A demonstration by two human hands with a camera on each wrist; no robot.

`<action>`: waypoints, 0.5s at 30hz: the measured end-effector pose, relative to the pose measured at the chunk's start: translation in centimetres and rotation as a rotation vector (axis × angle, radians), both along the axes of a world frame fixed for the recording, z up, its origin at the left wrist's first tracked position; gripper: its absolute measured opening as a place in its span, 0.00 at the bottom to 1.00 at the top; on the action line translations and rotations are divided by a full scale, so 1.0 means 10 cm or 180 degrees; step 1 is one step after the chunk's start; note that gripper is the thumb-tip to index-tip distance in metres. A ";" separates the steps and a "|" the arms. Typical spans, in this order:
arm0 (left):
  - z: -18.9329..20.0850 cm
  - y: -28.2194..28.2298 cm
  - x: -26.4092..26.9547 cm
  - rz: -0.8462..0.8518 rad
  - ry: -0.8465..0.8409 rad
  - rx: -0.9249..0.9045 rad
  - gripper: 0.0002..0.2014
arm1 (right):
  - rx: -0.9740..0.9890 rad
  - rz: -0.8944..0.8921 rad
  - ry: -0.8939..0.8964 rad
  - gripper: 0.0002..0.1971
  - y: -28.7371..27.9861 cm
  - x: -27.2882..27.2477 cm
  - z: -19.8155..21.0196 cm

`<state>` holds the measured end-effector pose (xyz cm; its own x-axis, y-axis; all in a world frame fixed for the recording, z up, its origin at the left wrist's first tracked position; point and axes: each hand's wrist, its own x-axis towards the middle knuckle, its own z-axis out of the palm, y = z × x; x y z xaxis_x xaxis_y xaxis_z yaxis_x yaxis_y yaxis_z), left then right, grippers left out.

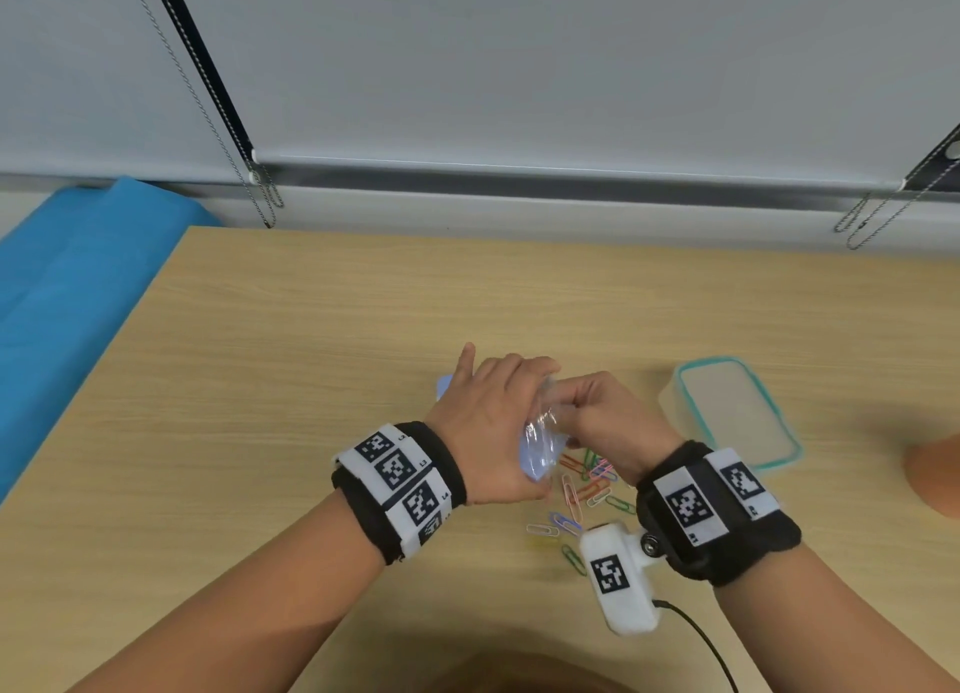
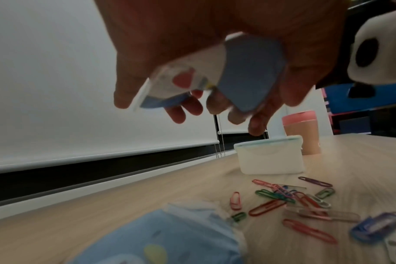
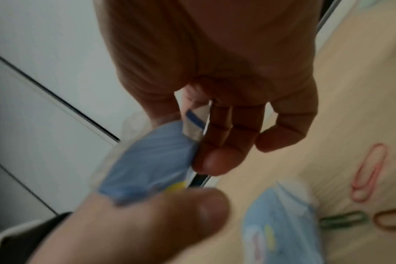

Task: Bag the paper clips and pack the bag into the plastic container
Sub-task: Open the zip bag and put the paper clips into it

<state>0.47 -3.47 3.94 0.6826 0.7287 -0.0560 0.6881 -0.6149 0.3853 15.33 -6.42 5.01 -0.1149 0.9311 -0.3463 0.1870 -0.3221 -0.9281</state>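
A small blue-printed plastic bag point(image 1: 540, 450) is held above the table between both hands. My left hand point(image 1: 511, 380) grips its side, and my right hand point(image 1: 574, 401) pinches its top edge. In the right wrist view, the fingers point(image 3: 217, 142) pinch the bag point(image 3: 147, 164) near its blue strip. In the left wrist view the bag point(image 2: 249, 71) sits curled in the palm. Several coloured paper clips point(image 1: 587, 489) lie loose on the table below the hands. The open plastic container point(image 1: 691, 422) with a teal rim stands to the right.
A second blue bag point(image 2: 170, 237) lies flat on the wooden table point(image 1: 260, 380) under my left hand, next to the clips point(image 2: 294, 201). A pink cup point(image 2: 301, 132) stands beyond the container point(image 2: 269, 157). A blue cloth point(image 1: 78, 302) lies off the table's left edge.
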 end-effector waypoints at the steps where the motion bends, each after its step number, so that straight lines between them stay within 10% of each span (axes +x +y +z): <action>1: -0.01 0.00 0.00 0.0030 -0.0118 -0.0009 0.47 | 0.0024 -0.0032 -0.0198 0.10 -0.01 0.00 0.00; 7: 0.03 -0.03 0.01 -0.0046 -0.0311 -0.0674 0.56 | 0.0088 -0.0151 -0.0743 0.03 -0.08 0.04 0.04; 11: -0.03 -0.04 0.07 0.0067 -0.0341 -0.0319 0.37 | 0.0129 0.0035 -0.1261 0.10 -0.11 0.05 0.02; 15: -0.08 -0.05 0.08 0.0101 -0.0385 -0.0467 0.41 | 0.0342 0.0242 -0.1253 0.11 -0.13 0.05 -0.01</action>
<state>1.22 -3.99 3.15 0.6676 0.7400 -0.0822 0.6494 -0.5249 0.5502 15.81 -7.75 4.95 -0.0629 0.9583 -0.2787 0.5539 -0.1988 -0.8085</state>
